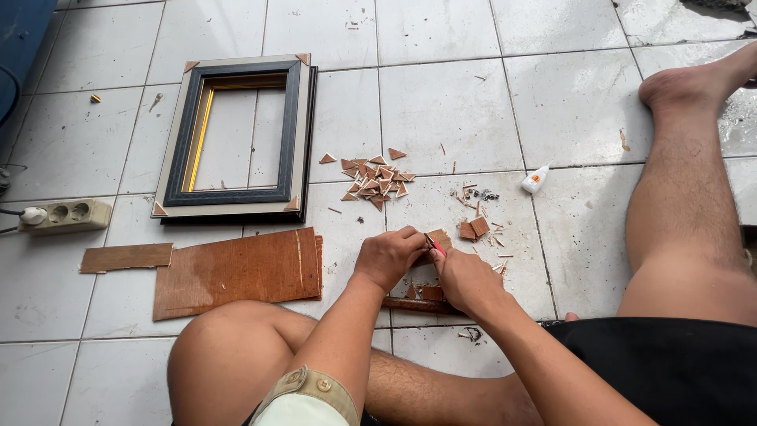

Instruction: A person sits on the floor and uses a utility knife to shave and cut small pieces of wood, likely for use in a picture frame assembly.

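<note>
- Two hands are working close together over the tiled floor, and we are seeing them from above, with our forearms reaching forward between our bent knee and our outstretched leg.
- Our left hand is curling knuckles-up, its fingers closing down on a small piece of brown board and pressing it toward the tile.
- Our right hand is lying just beside the left, almost touching it, and it is pinching a thin red-handled blade whose tip is pointing at that small piece.
- Under both hands a narrow brown wood strip is lying flat on the floor.
- Just beyond the hands a heap of small brown triangles is sitting on the tile, and a few square offcuts with splinters are lying to its right.
- Farther right a small white glue bottle is lying on its side.
- To the left we are seeing a large brown board, a smaller strip, a picture frame with triangles at its corners, and a power strip.
</note>
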